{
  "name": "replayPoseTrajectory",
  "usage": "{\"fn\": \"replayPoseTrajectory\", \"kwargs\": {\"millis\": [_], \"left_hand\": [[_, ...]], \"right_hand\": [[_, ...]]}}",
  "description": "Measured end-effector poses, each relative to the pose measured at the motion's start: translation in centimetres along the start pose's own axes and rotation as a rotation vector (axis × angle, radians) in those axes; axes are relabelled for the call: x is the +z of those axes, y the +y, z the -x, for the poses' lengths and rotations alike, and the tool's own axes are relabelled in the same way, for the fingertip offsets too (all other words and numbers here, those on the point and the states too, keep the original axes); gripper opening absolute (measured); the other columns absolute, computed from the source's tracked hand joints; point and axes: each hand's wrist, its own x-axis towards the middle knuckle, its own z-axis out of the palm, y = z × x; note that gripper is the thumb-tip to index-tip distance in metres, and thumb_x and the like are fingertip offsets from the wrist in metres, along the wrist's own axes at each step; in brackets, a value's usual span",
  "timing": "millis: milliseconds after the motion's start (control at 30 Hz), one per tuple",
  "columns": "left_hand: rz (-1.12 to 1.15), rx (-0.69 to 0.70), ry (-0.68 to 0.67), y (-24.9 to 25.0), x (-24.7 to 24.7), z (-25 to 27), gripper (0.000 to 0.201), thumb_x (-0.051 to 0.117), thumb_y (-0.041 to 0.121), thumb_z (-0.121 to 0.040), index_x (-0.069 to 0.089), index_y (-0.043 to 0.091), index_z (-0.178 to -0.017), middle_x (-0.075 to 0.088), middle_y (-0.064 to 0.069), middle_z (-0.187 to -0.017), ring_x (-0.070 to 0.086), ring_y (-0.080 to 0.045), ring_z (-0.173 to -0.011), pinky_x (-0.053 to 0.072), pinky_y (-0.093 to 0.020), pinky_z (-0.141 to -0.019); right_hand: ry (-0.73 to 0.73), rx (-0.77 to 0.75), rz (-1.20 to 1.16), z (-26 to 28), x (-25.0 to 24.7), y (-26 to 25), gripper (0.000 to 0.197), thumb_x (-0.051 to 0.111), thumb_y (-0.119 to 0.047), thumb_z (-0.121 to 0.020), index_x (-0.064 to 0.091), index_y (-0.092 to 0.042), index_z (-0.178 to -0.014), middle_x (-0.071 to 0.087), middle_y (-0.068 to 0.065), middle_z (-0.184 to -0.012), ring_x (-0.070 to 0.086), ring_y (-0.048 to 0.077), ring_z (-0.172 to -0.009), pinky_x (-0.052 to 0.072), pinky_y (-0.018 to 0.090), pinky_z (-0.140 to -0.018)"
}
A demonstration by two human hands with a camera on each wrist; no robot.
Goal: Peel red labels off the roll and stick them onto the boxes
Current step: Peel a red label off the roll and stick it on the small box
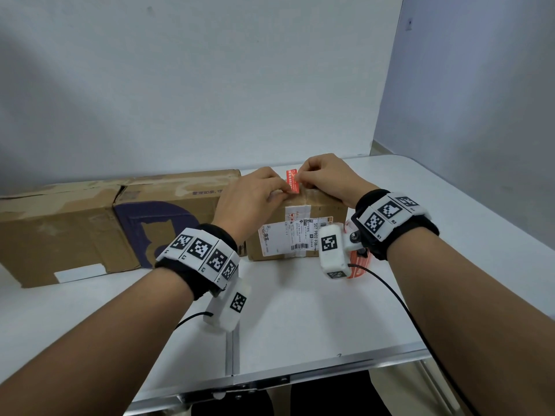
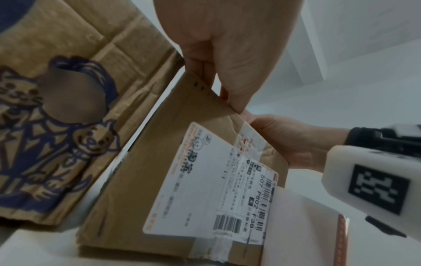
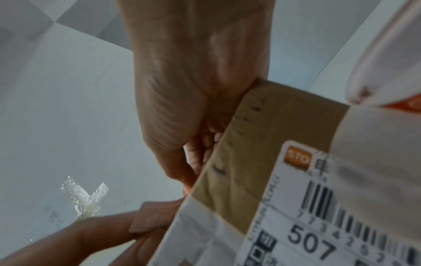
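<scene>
Red label on small box top edge; roll beside box.

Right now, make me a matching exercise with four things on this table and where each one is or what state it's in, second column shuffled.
Things:
1. red label
2. small box
3. long box
4. label roll

Places or states:
A. lies left of the small box
B. pinched by both hands
C. on the table below the right wrist
D. under both hands, white shipping slip on its front

Pairs: 1-B, 2-D, 3-A, 4-C
</scene>
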Motion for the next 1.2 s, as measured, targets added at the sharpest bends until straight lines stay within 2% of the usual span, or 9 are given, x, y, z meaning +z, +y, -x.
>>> {"fn": "replayPoseTrajectory", "kwargs": {"millis": [133, 233, 333, 467, 700, 900, 1000, 1066, 1200], "left_hand": [[-0.03, 0.036, 0.011, -0.1, 0.2, 0.2, 0.025, 0.053, 0.04, -0.09, 0.073, 0.032, -0.103, 0.069, 0.008, -0.097, 0.066, -0.019, -0.076, 0.052, -0.038, -0.06], [-0.064, 0.053, 0.013, -0.1, 0.2, 0.3, 0.022, 0.056, 0.035, -0.091, 0.072, 0.03, -0.104, 0.069, 0.008, -0.099, 0.067, -0.019, -0.078, 0.05, -0.034, -0.06], [-0.095, 0.068, -0.004, -0.2, 0.3, 0.4, 0.022, 0.055, 0.033, -0.092, 0.071, 0.03, -0.106, 0.069, 0.007, -0.101, 0.068, -0.02, -0.08, 0.051, -0.037, -0.059], [-0.118, 0.078, -0.019, -0.3, 0.3, 0.7, 0.022, 0.054, 0.034, -0.093, 0.07, 0.031, -0.108, 0.069, 0.007, -0.103, 0.068, -0.02, -0.083, 0.051, -0.036, -0.058], [-0.135, 0.087, -0.055, -0.2, 0.1, 0.4, 0.025, 0.053, 0.035, -0.094, 0.069, 0.031, -0.111, 0.069, 0.008, -0.104, 0.067, -0.018, -0.086, 0.052, -0.038, -0.062], [-0.121, 0.111, -0.05, -0.4, 0.0, 0.4, 0.024, 0.054, 0.033, -0.093, 0.069, 0.031, -0.112, 0.07, 0.005, -0.1, 0.068, -0.02, -0.083, 0.051, -0.033, -0.059], [-0.12, 0.107, -0.052, -0.4, -0.1, 0.3, 0.024, 0.055, 0.033, -0.093, 0.07, 0.029, -0.111, 0.071, 0.005, -0.099, 0.068, -0.021, -0.083, 0.05, -0.033, -0.059], [-0.125, 0.109, -0.056, -0.3, -0.2, 0.2, 0.024, 0.055, 0.032, -0.093, 0.071, 0.028, -0.11, 0.071, 0.004, -0.099, 0.068, -0.021, -0.082, 0.049, -0.032, -0.058], [-0.13, 0.105, -0.066, -0.2, -0.4, 0.3, 0.024, 0.055, 0.031, -0.093, 0.071, 0.026, -0.11, 0.071, 0.004, -0.101, 0.068, -0.021, -0.083, 0.048, -0.031, -0.059]], "right_hand": [[0.01, -0.039, 0.088, 0.3, 0.1, -0.1, 0.014, 0.066, -0.019, -0.081, 0.072, -0.007, -0.086, 0.07, 0.0, -0.083, 0.06, 0.01, -0.078, 0.051, 0.028, -0.078], [0.024, -0.07, 0.146, 0.4, 0.1, -0.1, 0.016, 0.067, -0.02, -0.082, 0.072, -0.007, -0.088, 0.07, 0.0, -0.085, 0.059, 0.009, -0.078, 0.048, 0.021, -0.073], [0.029, -0.092, 0.176, 0.6, 0.4, 0.0, 0.015, 0.069, -0.02, -0.082, 0.072, -0.007, -0.089, 0.069, -0.001, -0.083, 0.059, 0.008, -0.077, 0.045, 0.015, -0.066], [0.027, -0.116, 0.217, 0.6, 0.6, 0.1, 0.015, 0.07, -0.02, -0.082, 0.072, -0.007, -0.089, 0.069, 0.0, -0.083, 0.06, 0.009, -0.077, 0.045, 0.016, -0.069], [0.03, -0.123, 0.267, 0.6, 0.9, 0.2, 0.015, 0.069, -0.02, -0.083, 0.07, -0.007, -0.091, 0.066, -0.002, -0.081, 0.058, 0.01, -0.076, 0.042, 0.012, -0.063], [0.03, -0.068, 0.295, -0.1, 0.9, 0.4, 0.03, 0.072, -0.032, -0.082, 0.066, -0.01, -0.102, 0.062, -0.001, -0.091, 0.055, 0.012, -0.084, 0.038, 0.016, -0.061], [0.03, -0.045, 0.33, -0.5, 1.0, 0.2, 0.038, 0.071, -0.035, -0.082, 0.062, -0.011, -0.11, 0.062, 0.002, -0.102, 0.053, 0.013, -0.092, 0.038, 0.022, -0.07], [0.051, -0.028, 0.351, -0.7, 1.1, 0.1, 0.035, 0.071, -0.032, -0.083, 0.065, -0.01, -0.11, 0.064, 0.004, -0.107, 0.057, 0.016, -0.097, 0.039, 0.023, -0.078], [0.093, -0.018, 0.356, -0.9, 1.6, 0.0, 0.021, 0.069, -0.024, -0.084, 0.07, -0.008, -0.097, 0.07, 0.006, -0.106, 0.059, 0.015, -0.093, 0.041, 0.023, -0.076]]}}
